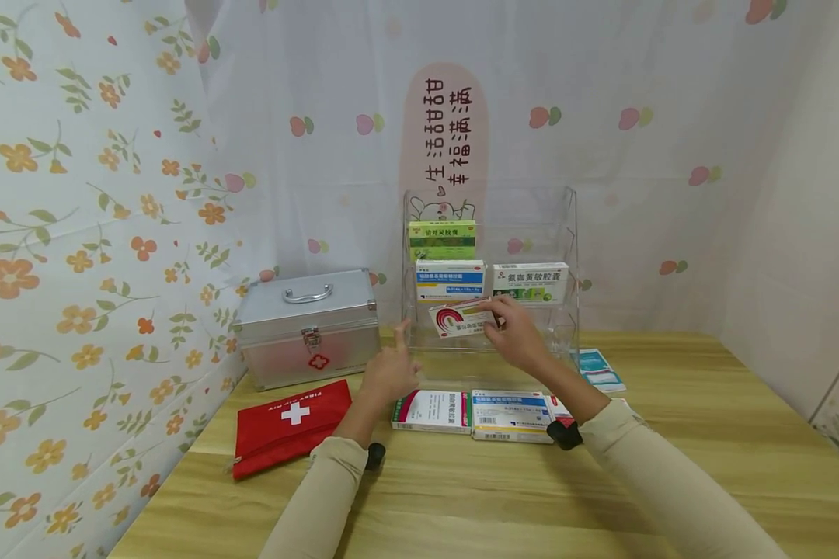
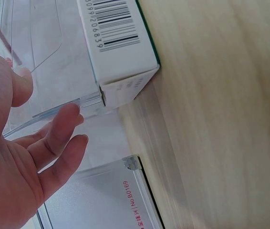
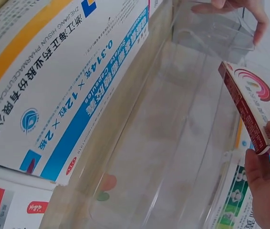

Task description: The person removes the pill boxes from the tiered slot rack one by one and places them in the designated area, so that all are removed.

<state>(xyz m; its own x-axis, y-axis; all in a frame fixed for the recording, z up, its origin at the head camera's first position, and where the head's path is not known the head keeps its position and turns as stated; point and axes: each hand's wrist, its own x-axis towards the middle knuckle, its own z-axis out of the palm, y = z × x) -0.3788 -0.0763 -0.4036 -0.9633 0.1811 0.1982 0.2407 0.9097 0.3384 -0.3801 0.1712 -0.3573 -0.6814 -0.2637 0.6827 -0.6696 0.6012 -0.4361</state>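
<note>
My right hand (image 1: 520,334) pinches a small white medicine box (image 1: 454,319) with red curved stripes by its right end. The box is tilted, in front of the lower part of a clear acrylic display rack (image 1: 426,365). In the right wrist view, the box's dark red side (image 3: 242,107) faces the camera, with thumb and fingers on one end. My left hand (image 1: 390,373) is at the rack's left side edge, index finger pointing up, other fingers loosely bent. Whether it touches the rack is hard to tell. A green box (image 1: 442,241), a blue-and-white box (image 1: 450,281) and a white-green box (image 1: 530,283) stand in the rack.
On the wooden table (image 1: 461,497), several medicine boxes lie before the rack, among them a white-green one (image 1: 432,410) and a blue-white one (image 1: 510,415). A silver first-aid case (image 1: 308,326) and a red pouch (image 1: 290,427) are left. A teal packet (image 1: 601,371) lies right.
</note>
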